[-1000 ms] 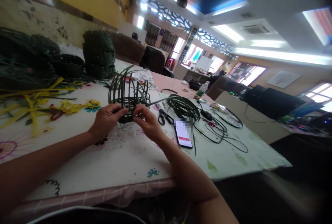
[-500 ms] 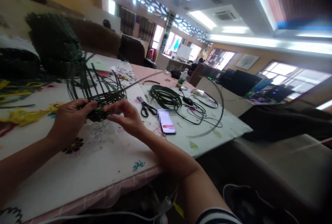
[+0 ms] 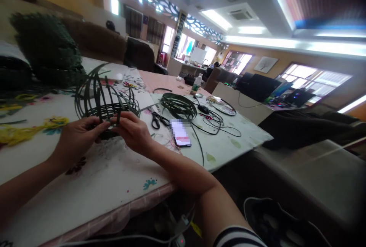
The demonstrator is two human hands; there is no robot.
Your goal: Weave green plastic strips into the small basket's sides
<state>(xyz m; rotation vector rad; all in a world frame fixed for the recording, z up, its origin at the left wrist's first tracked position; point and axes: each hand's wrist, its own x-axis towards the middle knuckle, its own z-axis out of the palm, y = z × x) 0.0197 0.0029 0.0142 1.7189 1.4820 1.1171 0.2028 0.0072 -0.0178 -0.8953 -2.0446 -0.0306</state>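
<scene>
A half-woven basket (image 3: 126, 106) of dark green flat strips stands on the near left of the table, its long upright strips curving loosely above the woven part. My left hand (image 3: 77, 136) pinches the near side of the basket between thumb and fingers. Close beside it, my right hand (image 3: 133, 130) has its fingers closed on a green strip (image 3: 118, 118) at the same wall. The two hands' fingertips almost meet, and they hide part of the weave. To the right lies a coil of green strip (image 3: 178, 105), with black-handled scissors (image 3: 156, 121) between it and the basket.
A phone (image 3: 180, 132) lies right of the scissors. Beyond are a plastic bottle (image 3: 196, 84), a black mouse (image 3: 203, 108) and loose cables. A large dark green woven piece (image 3: 47, 48) stands at far left, near yellow strips (image 3: 31, 130). The table's front edge (image 3: 122, 216) runs below my forearms.
My right hand has turned and its fingers now close on a strip nearer my left hand. The long strip that arced out over the right of the table has dropped. The view has shifted slightly.
</scene>
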